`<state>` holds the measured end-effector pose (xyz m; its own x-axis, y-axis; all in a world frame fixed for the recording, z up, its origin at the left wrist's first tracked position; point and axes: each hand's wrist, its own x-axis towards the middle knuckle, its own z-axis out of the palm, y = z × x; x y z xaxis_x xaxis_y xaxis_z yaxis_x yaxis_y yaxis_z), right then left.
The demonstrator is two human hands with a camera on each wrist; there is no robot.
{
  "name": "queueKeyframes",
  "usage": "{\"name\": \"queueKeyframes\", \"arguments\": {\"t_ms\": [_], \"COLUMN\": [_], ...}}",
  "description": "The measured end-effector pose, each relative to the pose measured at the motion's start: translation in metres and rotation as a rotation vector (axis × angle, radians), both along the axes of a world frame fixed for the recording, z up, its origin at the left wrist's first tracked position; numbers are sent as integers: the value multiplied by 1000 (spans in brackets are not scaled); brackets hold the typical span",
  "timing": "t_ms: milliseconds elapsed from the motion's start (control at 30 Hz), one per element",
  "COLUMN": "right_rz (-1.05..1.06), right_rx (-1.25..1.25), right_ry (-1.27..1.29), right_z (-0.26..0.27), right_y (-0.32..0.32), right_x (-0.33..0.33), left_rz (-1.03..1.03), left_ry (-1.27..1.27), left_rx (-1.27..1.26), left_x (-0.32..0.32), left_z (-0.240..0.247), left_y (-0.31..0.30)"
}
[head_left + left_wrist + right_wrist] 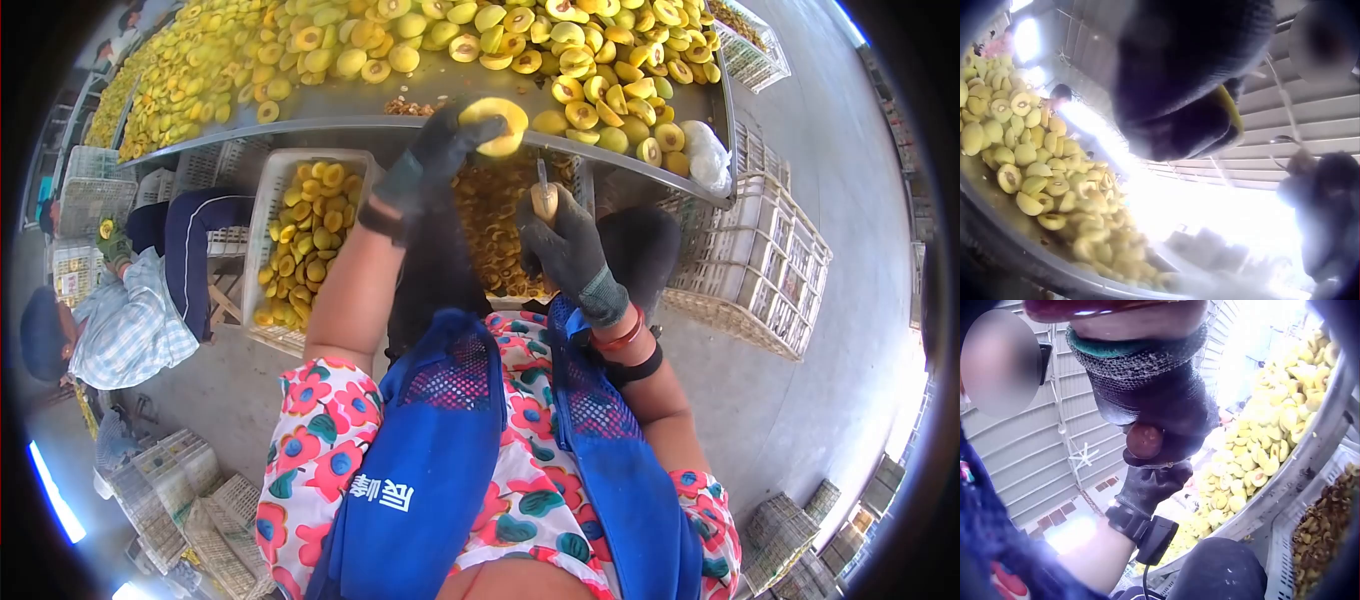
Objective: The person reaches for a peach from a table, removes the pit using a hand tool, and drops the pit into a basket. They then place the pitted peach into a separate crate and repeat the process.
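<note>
My gloved left hand (440, 150) pinches a yellow fruit half (500, 127) above the metal table's near edge; in the left wrist view the glove (1185, 75) hides most of that fruit, with a yellow rim (1230, 109) showing. To its right, my gloved right hand (570, 245) grips the wooden handle (545, 202) of a small tool whose metal tip (541, 170) points at the table. In the right wrist view the handle's round end (1144, 441) sticks out of the right glove (1154, 394). Tool and fruit are apart in the head view.
Fruit halves (400, 40) are heaped on the metal table (440, 85). Below its edge stand a crate of fruit halves (312, 240) and a container of brown-yellow pieces (490, 235) between the knees. A plastic bag (706, 158) lies at the table corner; another person (140, 310) sits at left.
</note>
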<state>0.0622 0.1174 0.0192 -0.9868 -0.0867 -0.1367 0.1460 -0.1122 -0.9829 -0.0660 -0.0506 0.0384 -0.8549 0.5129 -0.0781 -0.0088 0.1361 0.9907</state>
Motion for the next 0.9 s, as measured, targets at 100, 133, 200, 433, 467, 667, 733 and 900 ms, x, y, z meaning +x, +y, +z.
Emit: {"name": "queueKeyframes", "arguments": {"t_ms": [100,133,200,433,467,667,733,900], "right_rz": [-21,-30,-72,-134,-134,14,172,270], "right_rx": [124,164,256,198,188,-76,-267,-331], "right_ry": [41,58,141,120,111,-35,-173,-207], "right_z": [3,2,-2,-6,-6,3,9,15], "right_y": [-4,-5,-6,-8,-9,-7,5,6], "right_x": [3,5,9,20,21,21,21,21], "left_rz": [56,85,148,229,248,239,223,174], "left_ry": [125,156,246,438,473,411,397,449], "left_rx": [133,146,121,192,193,195,216,220], "left_x": [34,44,64,79,80,82,81,77], "left_z": [-5,-3,8,-8,-10,-19,-22,-32], "left_y": [7,10,18,38,41,42,39,34]}}
